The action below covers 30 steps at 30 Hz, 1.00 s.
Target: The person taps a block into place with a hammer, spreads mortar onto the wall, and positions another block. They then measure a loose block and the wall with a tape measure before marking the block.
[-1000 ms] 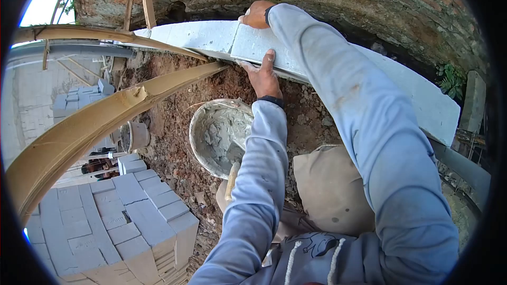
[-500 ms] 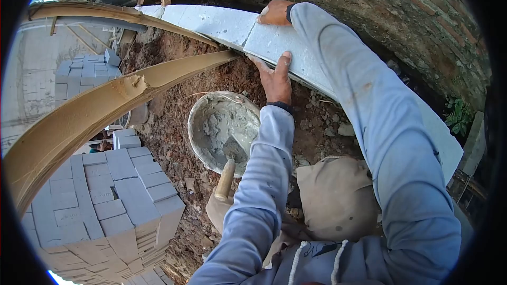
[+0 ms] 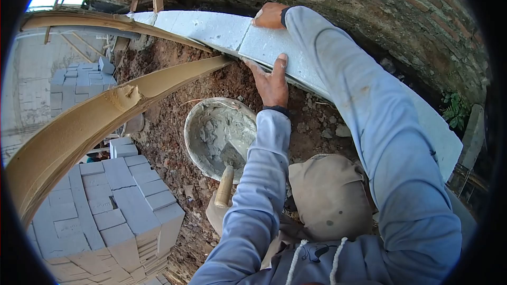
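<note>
A pale grey lightweight concrete block (image 3: 266,45) lies in a row of such blocks along the top of a low wall, and both my hands grip it near its left joint. My left hand (image 3: 272,82) is at the near edge, thumb on the top face and fingers along the side. Over the far edge curls my right hand (image 3: 270,16); its fingertips are partly hidden. The neighbouring block (image 3: 208,27) meets this one at a thin seam. Below my left hand stands a round bucket (image 3: 191,142) of wet grey mortar (image 3: 216,126), with a wooden-handled trowel (image 3: 226,186) resting in it.
Split bamboo poles (image 3: 79,132) cross the left side and reach the wall. A large stack of blocks (image 3: 105,200) stands at lower left, a smaller stack (image 3: 79,84) farther off. An old brick wall (image 3: 369,16) rises behind. Rubble soil (image 3: 169,84) surrounds the bucket.
Both hands keep their grip on the block, with little movement. The view has shifted slightly, so the bucket and wall appear a bit lower and farther left.
</note>
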Motion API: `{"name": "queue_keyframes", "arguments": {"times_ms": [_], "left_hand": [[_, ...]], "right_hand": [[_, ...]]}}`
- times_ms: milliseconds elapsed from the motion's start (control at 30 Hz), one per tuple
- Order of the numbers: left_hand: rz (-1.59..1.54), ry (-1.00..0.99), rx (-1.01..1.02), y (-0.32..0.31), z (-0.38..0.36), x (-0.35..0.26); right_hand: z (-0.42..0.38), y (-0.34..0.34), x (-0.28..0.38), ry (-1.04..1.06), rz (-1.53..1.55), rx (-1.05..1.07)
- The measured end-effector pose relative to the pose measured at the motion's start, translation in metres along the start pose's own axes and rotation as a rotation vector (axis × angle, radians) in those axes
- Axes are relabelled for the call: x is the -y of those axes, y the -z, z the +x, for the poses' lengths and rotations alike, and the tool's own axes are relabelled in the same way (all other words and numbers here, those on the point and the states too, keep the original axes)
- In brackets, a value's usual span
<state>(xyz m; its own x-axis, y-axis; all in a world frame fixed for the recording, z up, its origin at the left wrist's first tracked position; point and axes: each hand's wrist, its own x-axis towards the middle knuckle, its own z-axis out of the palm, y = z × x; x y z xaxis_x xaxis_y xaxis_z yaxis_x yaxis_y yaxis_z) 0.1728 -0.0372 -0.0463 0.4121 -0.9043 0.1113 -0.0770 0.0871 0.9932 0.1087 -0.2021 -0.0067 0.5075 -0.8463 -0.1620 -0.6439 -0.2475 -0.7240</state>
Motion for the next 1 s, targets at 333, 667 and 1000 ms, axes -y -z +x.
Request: {"name": "queue_keyframes", "arguments": {"times_ms": [333,667,1000], "left_hand": [[0.008,0.016,-0.004,0.003,0.003,0.005],[0.011,-0.034,0.013,0.002,0.005,0.007],[0.045,-0.063,0.032,0.002,0.005,0.001]], "right_hand": [[0.002,-0.002,-0.001,-0.013,0.008,-0.004],[0.003,-0.002,-0.002,-0.038,0.030,-0.019],[0.005,-0.003,-0.002,-0.053,0.022,-0.035]]}}
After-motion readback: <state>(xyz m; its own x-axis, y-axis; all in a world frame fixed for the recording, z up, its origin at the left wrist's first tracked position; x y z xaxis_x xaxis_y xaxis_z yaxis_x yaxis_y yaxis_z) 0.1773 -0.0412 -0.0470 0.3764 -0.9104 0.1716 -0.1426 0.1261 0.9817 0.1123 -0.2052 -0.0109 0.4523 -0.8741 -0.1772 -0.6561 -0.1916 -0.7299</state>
